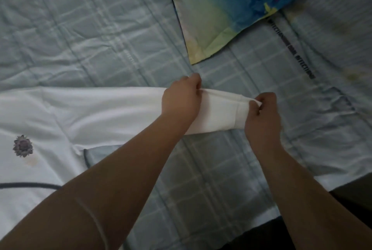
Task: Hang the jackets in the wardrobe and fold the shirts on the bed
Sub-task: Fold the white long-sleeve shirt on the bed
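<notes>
A white long-sleeved shirt [50, 120] lies flat on the bed at the left, with a small dark flower print and a dark curved line on its body. One sleeve [219, 112] stretches out to the right across the bed. My left hand [181, 100] pinches the sleeve's far edge partway along it. My right hand [261, 114] pinches the cuff end. Both forearms reach in from the bottom of the view and cover part of the shirt.
The bed [90, 34] is covered by a pale blue checked sheet, creased in places. A blue, green and yellow pillow [227, 8] lies at the back right, just beyond my hands. The bed's near edge and a dark floor [354, 201] show at the bottom right.
</notes>
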The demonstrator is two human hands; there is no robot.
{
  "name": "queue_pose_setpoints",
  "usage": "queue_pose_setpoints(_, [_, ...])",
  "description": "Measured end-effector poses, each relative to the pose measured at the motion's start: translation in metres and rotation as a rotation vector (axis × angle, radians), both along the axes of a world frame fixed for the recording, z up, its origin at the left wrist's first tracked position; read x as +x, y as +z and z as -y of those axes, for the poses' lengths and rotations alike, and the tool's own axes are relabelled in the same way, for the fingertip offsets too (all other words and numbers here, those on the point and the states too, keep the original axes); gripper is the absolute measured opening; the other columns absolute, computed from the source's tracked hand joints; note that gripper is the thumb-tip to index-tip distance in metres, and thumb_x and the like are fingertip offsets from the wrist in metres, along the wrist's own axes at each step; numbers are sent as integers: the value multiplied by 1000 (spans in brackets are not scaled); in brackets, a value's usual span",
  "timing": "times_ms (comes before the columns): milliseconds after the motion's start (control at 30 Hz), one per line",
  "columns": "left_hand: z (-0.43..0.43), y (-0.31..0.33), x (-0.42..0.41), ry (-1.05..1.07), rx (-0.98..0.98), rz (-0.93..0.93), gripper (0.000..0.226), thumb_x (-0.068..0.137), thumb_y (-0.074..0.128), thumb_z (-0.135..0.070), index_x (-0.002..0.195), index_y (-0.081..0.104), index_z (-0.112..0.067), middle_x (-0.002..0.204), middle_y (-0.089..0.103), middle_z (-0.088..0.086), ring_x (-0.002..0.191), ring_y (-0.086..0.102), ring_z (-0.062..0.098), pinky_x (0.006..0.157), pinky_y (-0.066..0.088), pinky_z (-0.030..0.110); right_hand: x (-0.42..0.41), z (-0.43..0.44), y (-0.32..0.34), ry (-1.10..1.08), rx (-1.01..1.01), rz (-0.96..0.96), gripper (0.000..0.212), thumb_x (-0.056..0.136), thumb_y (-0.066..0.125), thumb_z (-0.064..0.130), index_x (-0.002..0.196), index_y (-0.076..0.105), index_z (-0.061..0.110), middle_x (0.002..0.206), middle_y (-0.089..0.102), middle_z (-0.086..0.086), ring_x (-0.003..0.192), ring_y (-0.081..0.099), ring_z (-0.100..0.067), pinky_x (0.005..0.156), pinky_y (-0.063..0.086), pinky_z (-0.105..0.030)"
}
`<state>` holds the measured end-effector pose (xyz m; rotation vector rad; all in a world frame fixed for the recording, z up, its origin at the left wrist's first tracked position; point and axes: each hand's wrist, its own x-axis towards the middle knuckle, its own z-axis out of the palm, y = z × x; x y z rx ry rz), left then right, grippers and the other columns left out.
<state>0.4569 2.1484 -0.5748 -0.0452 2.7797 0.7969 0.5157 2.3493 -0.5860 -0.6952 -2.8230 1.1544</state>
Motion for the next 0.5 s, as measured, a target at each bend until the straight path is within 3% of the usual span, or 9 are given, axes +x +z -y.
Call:
queue_pose_setpoints(100, [-10,-21,10,-127,-85,-4,36,90,53,-17,126,56,-22,118,60,5,110,51,30,89,43,42,-7,3,-20,70,208,155,7,101,44,28,107,42,25,86,64,-10,79,62,-33,69,44,-38])
queue_pose_setpoints(200, [-9,-35,39,-192,-143,-86,59,88,55,-23,146,45,-17,150,45,8,138,38,31,112,30,41,-11,3,-32,66,294,260,13,100,45,33,109,42,24,91,67,-17,84,65,-41,72,47,-42])
queue_pose_setpoints(300, [-8,-42,74,-234,-155,-80,62,95,38,-33,155,33,-18,162,26,12,151,21,33,123,15,48,-7,3,-26,23,205,179,15,96,53,27,109,50,18,92,68,-17,86,65,-39,69,43,-38])
queue_pose_setpoints(433, [5,-40,91,-353,-240,66,57,104,27,-41,159,19,-26,167,6,9,154,-2,32,124,-1,46,-1,21,7,-73,-145,82,9,93,61,19,99,59,13,85,64,-2,83,64,-23,73,50,-37])
queue_pose_setpoints(500, [12,-26,87,-272,-27,41,53,106,38,-32,157,28,-21,166,15,10,154,4,30,125,1,41,4,35,30,-129,-390,75,3,94,62,19,94,59,18,77,65,10,71,62,-3,64,50,-26])
